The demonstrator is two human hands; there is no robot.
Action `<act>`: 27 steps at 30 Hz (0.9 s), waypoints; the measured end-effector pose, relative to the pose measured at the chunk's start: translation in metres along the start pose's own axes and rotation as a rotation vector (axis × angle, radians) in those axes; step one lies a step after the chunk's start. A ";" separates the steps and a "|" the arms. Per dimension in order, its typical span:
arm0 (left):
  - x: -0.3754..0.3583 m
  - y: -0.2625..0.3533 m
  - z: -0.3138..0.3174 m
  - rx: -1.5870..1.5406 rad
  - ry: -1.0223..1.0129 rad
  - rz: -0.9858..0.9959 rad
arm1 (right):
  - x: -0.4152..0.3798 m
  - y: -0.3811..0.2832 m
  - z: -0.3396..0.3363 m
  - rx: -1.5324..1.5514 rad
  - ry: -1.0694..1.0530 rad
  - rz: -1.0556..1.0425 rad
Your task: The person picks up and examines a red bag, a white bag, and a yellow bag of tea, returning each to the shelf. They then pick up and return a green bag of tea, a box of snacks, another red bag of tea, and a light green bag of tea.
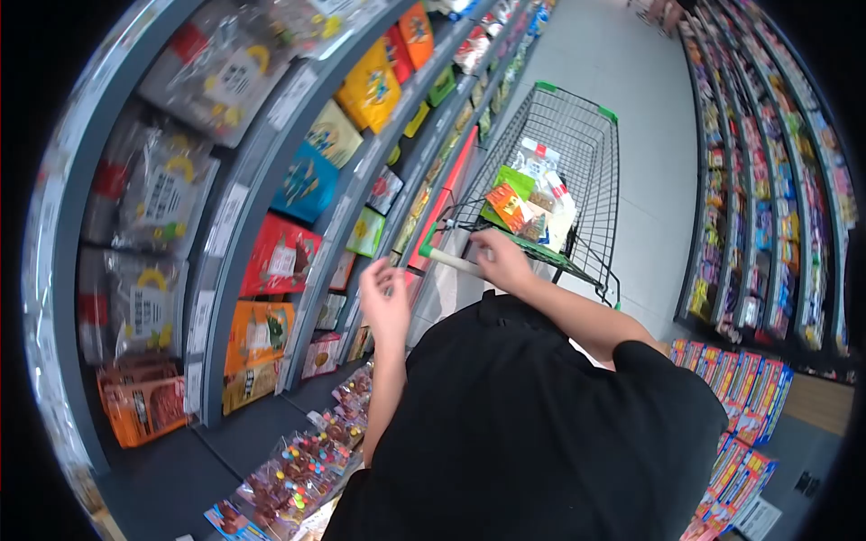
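Observation:
My left hand [385, 299] is raised beside the shelves, its fingers loosely bent and apart, with nothing visible in it. My right hand [503, 261] is closed at the pale handle [454, 262] of a shopping cart, its fingers bent over the bar and partly hidden. The wire cart [577, 126] with green corners stands in front of me. Inside it lie an orange packet [510, 208], a green packet [516, 182] and clear and white bags [539, 162] with red labels.
Shelves on my left carry clear bags [162, 203], a red packet [278, 257] and a yellow pouch [370, 90]. Candy bags [293, 473] lie on the low ledge. Stacked boxes [740, 388] stand at my right. Grey floor [654, 135] runs along the aisle toward a person's legs [672, 16].

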State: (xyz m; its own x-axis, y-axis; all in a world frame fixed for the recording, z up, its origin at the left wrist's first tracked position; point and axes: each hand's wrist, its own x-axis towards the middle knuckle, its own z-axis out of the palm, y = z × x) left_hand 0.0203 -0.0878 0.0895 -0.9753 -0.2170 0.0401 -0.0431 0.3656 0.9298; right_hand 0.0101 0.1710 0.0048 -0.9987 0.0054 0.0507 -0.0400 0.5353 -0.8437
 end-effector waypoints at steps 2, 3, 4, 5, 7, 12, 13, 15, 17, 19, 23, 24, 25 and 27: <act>0.007 0.007 0.028 0.215 -0.200 0.151 | -0.029 0.021 -0.038 -0.060 0.093 0.041; 0.010 0.014 0.043 0.269 -0.295 0.232 | -0.042 0.033 -0.052 -0.096 0.140 0.067; 0.013 0.015 0.058 0.272 -0.315 0.243 | -0.056 0.047 -0.064 -0.123 0.174 0.072; 0.017 0.010 0.074 0.288 -0.413 0.318 | -0.068 0.059 -0.074 -0.150 0.206 0.076; 0.026 0.000 0.106 0.308 -0.522 0.404 | -0.091 0.076 -0.089 -0.172 0.297 0.113; 0.032 -0.029 0.177 0.760 -0.834 0.393 | -0.137 0.113 -0.106 -0.155 0.368 0.471; 0.031 -0.029 0.188 1.029 -0.944 0.224 | -0.134 0.117 -0.109 -0.146 0.379 0.477; 0.028 -0.045 0.202 1.060 -0.904 0.274 | -0.130 0.125 -0.114 -0.158 0.418 0.425; 0.026 -0.044 0.212 0.999 -0.879 0.306 | -0.124 0.136 -0.127 -0.164 0.374 0.418; 0.024 -0.036 0.223 0.985 -0.867 0.305 | -0.122 0.142 -0.141 -0.187 0.289 0.458; 0.027 -0.023 0.250 1.054 -0.844 0.254 | -0.111 0.152 -0.165 -0.140 0.211 0.504; 0.028 -0.021 0.255 1.063 -0.845 0.237 | -0.109 0.156 -0.169 -0.143 0.201 0.468; 0.028 -0.021 0.260 1.064 -0.840 0.232 | -0.108 0.159 -0.173 -0.142 0.197 0.464; 0.031 -0.021 0.270 1.042 -0.823 0.252 | -0.103 0.164 -0.180 -0.140 0.161 0.437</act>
State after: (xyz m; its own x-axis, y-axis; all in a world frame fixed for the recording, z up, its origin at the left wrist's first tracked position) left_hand -0.0673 0.1423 -0.0271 -0.8105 0.4243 -0.4038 0.3705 0.9054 0.2076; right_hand 0.1119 0.4102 -0.0427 -0.9029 0.3798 -0.2013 0.3981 0.5624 -0.7248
